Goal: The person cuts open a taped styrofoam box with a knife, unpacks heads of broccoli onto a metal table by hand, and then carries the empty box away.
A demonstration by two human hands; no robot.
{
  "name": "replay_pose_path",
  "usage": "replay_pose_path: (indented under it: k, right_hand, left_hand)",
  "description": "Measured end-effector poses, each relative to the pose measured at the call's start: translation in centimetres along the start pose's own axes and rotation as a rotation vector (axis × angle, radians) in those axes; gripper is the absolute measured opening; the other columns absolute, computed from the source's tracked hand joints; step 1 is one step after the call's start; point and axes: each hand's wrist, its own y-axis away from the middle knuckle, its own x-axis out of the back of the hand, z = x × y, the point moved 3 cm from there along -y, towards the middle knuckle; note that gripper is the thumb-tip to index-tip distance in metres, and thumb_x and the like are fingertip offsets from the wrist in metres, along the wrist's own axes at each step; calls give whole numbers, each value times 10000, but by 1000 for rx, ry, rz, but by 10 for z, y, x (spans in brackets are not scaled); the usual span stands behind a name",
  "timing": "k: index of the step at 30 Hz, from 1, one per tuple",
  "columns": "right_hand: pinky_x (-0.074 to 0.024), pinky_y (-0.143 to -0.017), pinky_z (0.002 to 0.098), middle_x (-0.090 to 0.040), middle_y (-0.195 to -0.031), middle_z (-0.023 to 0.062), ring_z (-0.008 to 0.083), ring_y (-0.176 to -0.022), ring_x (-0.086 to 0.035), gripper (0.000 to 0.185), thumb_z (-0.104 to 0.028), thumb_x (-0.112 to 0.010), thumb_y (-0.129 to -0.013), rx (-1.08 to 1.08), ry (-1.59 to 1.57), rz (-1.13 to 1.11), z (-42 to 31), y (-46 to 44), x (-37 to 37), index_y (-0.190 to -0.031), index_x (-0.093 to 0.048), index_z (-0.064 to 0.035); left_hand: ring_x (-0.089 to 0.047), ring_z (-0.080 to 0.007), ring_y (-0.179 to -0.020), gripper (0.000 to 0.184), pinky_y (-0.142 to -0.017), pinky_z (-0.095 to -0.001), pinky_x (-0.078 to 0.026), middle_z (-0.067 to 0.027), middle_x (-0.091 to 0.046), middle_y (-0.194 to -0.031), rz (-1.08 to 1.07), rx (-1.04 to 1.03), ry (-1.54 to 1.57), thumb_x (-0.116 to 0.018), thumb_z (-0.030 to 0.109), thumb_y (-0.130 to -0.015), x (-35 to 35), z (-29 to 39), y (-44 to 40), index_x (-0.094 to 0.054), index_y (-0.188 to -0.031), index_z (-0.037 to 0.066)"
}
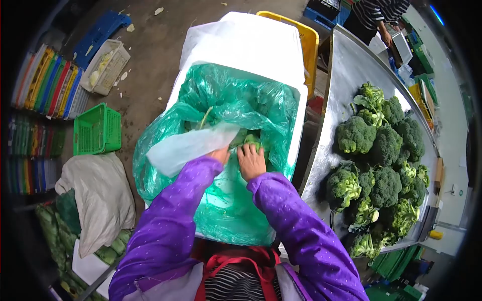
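A white foam box (299, 128) stands before me, lined with a green plastic bag (221, 200) whose edge spills over the left side. Down inside the bag, my right hand (251, 160) has its fingers curled over a piece of broccoli (253, 141), only partly visible. Close beside it is my left hand (220, 154), at the edge of a thin white sheet (186, 148); its fingertips are hidden. A pale stalk (206, 117) sticks up behind the sheet.
Heads of broccoli (386, 185) are heaped on a metal table (346, 70) at right. A yellow crate (309, 40) stands behind the box. Left are a green basket (98, 130), a beige basket (106, 67) and a cloth-covered pile (98, 195). Another person (374, 20) works at the far right.
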Motion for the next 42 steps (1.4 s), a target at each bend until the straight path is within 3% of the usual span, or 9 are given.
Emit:
replay_pose_path:
  k: [6,9,16,18,20,25,31,38,42]
  right_hand:
    - [-338,-913,492,-518,-1075,74,263,-1076,-465,258,-197,-462,-849,166,84,240,25,-31,5,-1094,-543,-187]
    - [-358,-877,520,-525,-1064,110,311,-1022,-498,223,-207,-471,-851,29,30,-191,19,-30,-12,-1064,-531,-183]
    - [-409,-793,518,-506,-1121,182,351,-983,-510,272,-202,-499,-820,69,2,-127,7,5,-10,-1082,-535,-140]
    - [-406,-819,513,-481,-1142,193,375,-1000,-506,438,-199,-641,-715,27,-99,-25,14,7,13,-1113,-485,-104]
    - [-404,-824,511,-458,-1159,193,391,-1013,-505,656,-203,-749,-590,-35,-341,-143,17,6,60,-1158,-438,-97]
    - [-429,-809,478,-462,-1062,196,413,-954,-505,737,-205,-781,-526,-105,-725,8,19,39,132,-1131,-402,-22]
    - [-427,-836,361,-473,-973,140,268,-943,-495,613,-232,-740,-563,-436,-1384,109,152,158,228,-1064,-469,-5]
    - [-452,-866,366,-534,-1086,205,287,-1011,-545,619,-358,-716,-692,-883,-805,954,369,304,334,-1127,-453,-4]
    - [-337,-997,453,-376,-1306,319,431,-1166,-437,779,-472,-623,-794,-1418,-471,653,504,329,237,-1314,-312,18]
  left_hand:
    - [-442,-399,-1156,656,-1008,-413,-337,-231,-472,-1256,208,117,239,-679,270,-762,13,-3,29,-405,-1325,76]
    - [-456,-382,-1149,643,-1003,-410,-344,-219,-488,-1246,161,298,264,-684,275,-761,-8,0,-14,-424,-1312,69]
    - [-486,-342,-1131,616,-992,-403,-359,-190,-527,-1220,0,261,39,-697,288,-759,-29,-25,-41,-470,-1280,50]
    - [-495,-331,-1126,609,-988,-401,-363,-182,-538,-1213,-32,208,266,-700,291,-759,-17,-33,-32,-483,-1271,45]
    - [-516,-238,-1113,571,-983,-385,-369,-123,-577,-1180,-62,444,1258,-727,336,-747,11,0,-13,-560,-1183,6]
    - [-539,-225,-1051,553,-941,-360,-403,-112,-577,-1173,-422,663,1533,-688,384,-779,-47,-19,-21,-568,-1183,27]
    - [-540,-230,-1041,564,-939,-362,-400,-121,-578,-1168,-294,622,1338,-704,383,-762,-24,8,-24,-570,-1183,31]
    - [-541,-235,-1030,577,-937,-364,-398,-132,-579,-1161,-52,546,1036,-722,381,-744,-8,41,8,-573,-1182,37]
    - [-500,-278,-1096,726,-961,-367,-357,-170,-541,-1195,7,485,692,-811,232,-625,-39,38,3,-491,-1219,-39]
